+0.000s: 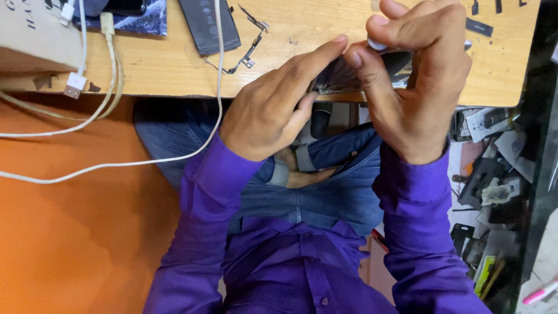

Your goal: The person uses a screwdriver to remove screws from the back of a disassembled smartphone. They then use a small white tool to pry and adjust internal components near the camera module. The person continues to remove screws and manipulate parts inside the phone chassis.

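Both hands pinch a flat dark phone-like slab (343, 75) over the near edge of the pale wooden surface (302, 70). Left hand (273, 110): grip from below. Right hand (415, 87): fingertips clamp its upper edge. Black rectangular battery (209, 26) lies well apart.

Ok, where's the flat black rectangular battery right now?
In the head view, the flat black rectangular battery lies on the wooden table, at the picture's top, left of both hands, crossed by a white cable.

Battery (209, 26) on table (174, 75), probably left of hands
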